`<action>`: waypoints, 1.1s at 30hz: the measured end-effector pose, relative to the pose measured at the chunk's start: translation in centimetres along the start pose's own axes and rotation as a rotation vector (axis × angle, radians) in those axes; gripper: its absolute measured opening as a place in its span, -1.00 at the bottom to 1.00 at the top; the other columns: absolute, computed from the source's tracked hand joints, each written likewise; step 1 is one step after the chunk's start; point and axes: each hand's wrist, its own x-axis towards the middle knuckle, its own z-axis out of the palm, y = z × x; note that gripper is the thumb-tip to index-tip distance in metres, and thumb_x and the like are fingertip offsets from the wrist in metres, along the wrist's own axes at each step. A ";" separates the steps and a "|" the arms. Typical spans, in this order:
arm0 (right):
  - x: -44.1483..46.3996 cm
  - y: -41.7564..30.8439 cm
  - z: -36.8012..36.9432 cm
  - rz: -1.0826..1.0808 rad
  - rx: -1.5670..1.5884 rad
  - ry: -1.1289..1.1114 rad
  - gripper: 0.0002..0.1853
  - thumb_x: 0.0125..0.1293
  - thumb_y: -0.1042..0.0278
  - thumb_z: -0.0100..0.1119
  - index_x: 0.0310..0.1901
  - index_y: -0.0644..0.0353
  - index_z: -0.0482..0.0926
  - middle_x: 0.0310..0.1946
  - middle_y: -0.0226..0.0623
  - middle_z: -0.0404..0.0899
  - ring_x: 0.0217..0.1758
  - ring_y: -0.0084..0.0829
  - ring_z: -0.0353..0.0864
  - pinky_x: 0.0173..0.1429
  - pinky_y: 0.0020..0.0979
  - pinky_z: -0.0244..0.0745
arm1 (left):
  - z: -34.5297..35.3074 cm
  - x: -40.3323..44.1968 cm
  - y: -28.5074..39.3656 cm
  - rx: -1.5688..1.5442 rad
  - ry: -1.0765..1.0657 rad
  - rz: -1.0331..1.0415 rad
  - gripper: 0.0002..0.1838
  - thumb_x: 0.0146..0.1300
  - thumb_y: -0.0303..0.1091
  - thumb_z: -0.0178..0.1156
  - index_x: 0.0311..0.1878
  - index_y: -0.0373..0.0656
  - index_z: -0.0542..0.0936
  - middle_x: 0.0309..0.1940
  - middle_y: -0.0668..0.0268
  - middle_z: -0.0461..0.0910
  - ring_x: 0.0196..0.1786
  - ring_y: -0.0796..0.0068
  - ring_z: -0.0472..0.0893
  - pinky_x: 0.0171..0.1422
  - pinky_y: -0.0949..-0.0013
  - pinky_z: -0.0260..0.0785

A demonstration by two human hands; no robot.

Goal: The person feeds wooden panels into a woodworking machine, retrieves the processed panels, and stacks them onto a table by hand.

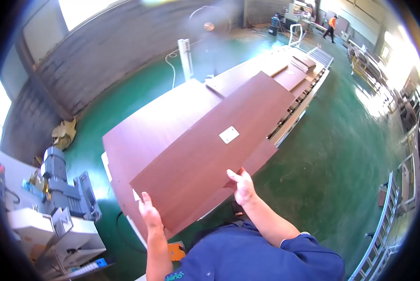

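Note:
A long reddish-brown panel (196, 159) with a white label (228, 135) on its face lies across my view, held between my two hands. My left hand (150, 214) grips its near left end, fingers at the edge. My right hand (243, 187) holds the near long edge, thumb on top and the other fingers partly hidden beneath. Under and behind it, more brown panels (158, 117) lie on a long roller table. A small stack of shorter boards (303, 63) sits at the table's far end.
Grey machinery with a motor (62, 180) stands at the lower left. A fan (209, 26) and a white post (185, 58) are beyond the table. A metal ladder-like frame (376, 234) is at the lower right. A person (331, 29) walks far off.

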 end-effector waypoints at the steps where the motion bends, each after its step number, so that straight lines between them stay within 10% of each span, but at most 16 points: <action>1: 1.7 -1.7 -2.5 -0.001 -0.010 0.024 -0.60 0.36 0.39 0.21 0.21 0.17 0.45 0.05 -0.23 0.60 0.07 -0.31 0.62 0.01 -0.24 0.60 | 3.1 0.3 -1.0 0.020 -0.027 -0.053 -0.43 0.55 0.00 -0.01 0.23 -0.43 0.44 0.14 0.11 0.54 0.16 0.32 0.50 0.32 0.32 0.31; 9: 13.4 -10.7 -15.1 -0.019 0.031 0.138 -0.62 0.38 0.43 0.18 0.21 0.24 0.47 0.10 -0.22 0.59 0.15 -0.27 0.58 0.27 -0.25 0.46 | 21.0 2.8 -8.7 0.186 -0.135 -0.221 -0.09 0.50 0.14 -0.01 0.43 -0.65 0.06 0.42 -0.18 0.25 0.48 0.07 0.26 0.55 0.22 0.08; 16: 20.1 -15.0 -20.5 -0.086 -0.101 0.118 -0.68 0.42 0.33 0.15 0.14 0.27 0.49 -0.08 -0.20 0.68 -0.14 -0.28 0.72 -0.12 -0.26 0.66 | 29.9 3.8 -11.2 0.280 -0.173 -0.256 -0.16 0.52 0.11 -0.03 0.35 -0.67 0.19 0.37 -0.12 0.34 0.42 0.12 0.34 0.48 0.23 0.16; 20: 27.2 -16.2 -25.8 -0.187 -0.217 0.232 -0.74 0.40 0.36 0.17 0.04 0.29 0.53 -0.17 -0.17 0.70 -0.25 -0.26 0.74 -0.19 -0.23 0.68 | 34.1 4.9 -5.8 0.938 -0.469 -0.419 -0.45 0.50 0.11 0.00 -0.06 -0.33 0.50 -0.23 0.03 0.67 -0.14 0.19 0.67 0.04 0.19 0.49; 21: 28.9 -16.8 -27.1 -0.194 -0.250 0.284 -0.76 0.40 0.37 0.17 0.02 0.29 0.54 -0.19 -0.16 0.70 -0.26 -0.25 0.74 -0.20 -0.23 0.69 | 32.7 7.2 -10.5 1.058 -0.455 -0.105 -0.50 0.49 0.10 0.02 -0.26 -0.25 0.45 -0.50 0.19 0.60 -0.50 0.33 0.60 -0.30 0.24 0.48; 33: 45.4 -23.1 -38.9 -0.273 -0.397 0.597 -0.88 0.40 0.40 0.16 -0.11 0.22 0.58 -0.26 -0.26 0.68 -0.36 -0.27 0.71 -0.37 -0.18 0.66 | 26.0 4.6 -9.0 0.406 -0.487 -0.403 -0.72 0.53 -0.16 0.03 -0.24 -0.17 0.47 -0.56 0.40 0.49 -0.62 0.66 0.41 -0.50 0.54 0.29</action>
